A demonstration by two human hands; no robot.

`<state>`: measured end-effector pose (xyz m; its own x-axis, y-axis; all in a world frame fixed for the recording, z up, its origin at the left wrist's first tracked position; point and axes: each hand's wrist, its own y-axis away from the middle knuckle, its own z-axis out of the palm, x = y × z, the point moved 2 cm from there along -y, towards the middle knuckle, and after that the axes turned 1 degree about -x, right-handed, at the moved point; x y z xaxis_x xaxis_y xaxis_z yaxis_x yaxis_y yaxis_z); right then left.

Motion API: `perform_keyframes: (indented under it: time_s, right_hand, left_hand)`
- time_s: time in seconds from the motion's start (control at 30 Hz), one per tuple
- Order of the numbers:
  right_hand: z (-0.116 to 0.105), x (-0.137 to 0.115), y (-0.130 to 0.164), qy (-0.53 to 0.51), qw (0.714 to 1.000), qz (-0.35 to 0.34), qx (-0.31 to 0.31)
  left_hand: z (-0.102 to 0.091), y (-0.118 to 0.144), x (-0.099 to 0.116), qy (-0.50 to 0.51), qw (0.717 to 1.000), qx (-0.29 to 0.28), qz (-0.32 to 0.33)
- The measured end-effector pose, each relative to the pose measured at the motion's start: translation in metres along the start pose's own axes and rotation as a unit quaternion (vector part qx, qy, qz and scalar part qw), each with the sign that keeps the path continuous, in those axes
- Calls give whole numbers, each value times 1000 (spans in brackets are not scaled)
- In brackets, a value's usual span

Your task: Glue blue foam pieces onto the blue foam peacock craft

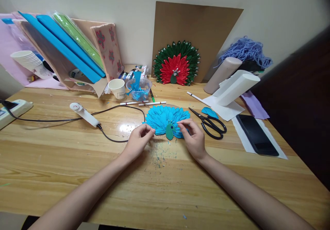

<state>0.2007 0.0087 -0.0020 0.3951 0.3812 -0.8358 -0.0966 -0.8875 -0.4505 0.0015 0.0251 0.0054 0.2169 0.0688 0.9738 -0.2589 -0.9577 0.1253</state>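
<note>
- Between the two hands, a blue paper peacock [167, 118] was laid flat on the wooden table [77, 161].
- Its lower left edge was pinched by the left hand [138, 141], fingers together.
- Its lower right edge was pinched by the right hand [194, 138], beside the green body [169, 131].
- Black scissors [210, 123] were left just right of the right hand.

We see black scissors [211, 123] lying on the desk [77, 161], and beside them a dark phone [257, 134] on white paper. A red and green peacook fan [176, 68] leans against a brown board [196, 27] at the wall. To the left stand a paper cup [117, 88] and a clear bowl [139, 89] of blue scraps, with a white corded tool [84, 114] and a power strip [12, 110] further left. Purple yarn [244, 51] sits at the back right.
</note>
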Motion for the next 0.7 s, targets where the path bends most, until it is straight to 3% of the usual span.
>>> perform_keyframes:
  time_s: [0.13, 0.2, 0.7]
  right_hand:
    - [6, -9, 1, 25, 989, -82, -119]
    - [7, -13, 2, 40, 982, -118, -142]
    - [11, -11, 4, 60, 981, -109, -147]
  left_hand:
    - [3, 2, 2, -10, 1000, -11, 14]
    - [4, 3, 1, -10, 999, -23, 21]
    - [7, 1, -6, -23, 999, -37, 27]
